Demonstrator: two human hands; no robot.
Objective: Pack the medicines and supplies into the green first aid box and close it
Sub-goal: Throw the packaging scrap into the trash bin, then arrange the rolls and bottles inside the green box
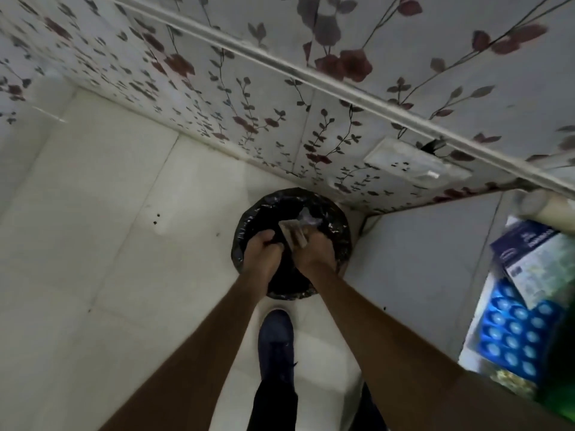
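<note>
Both my hands reach down over a round bin (337,241) lined with a black bag, standing on the floor by the wall. My right hand (314,253) grips a small flat grey-brown packet (291,233) that pokes up above the bin's opening. My left hand (263,251) is closed beside it; whether it holds something is blurred. At the right edge lie a blue blister pack (513,331) and a dark blue and white medicine box (535,259). A green edge (560,377), perhaps the first aid box, shows at the lower right.
White floor tiles (93,244) spread to the left. A flower-patterned wall (249,104) with a white socket plate (413,164) rises behind the bin. My dark shoe (275,340) stands just in front of the bin.
</note>
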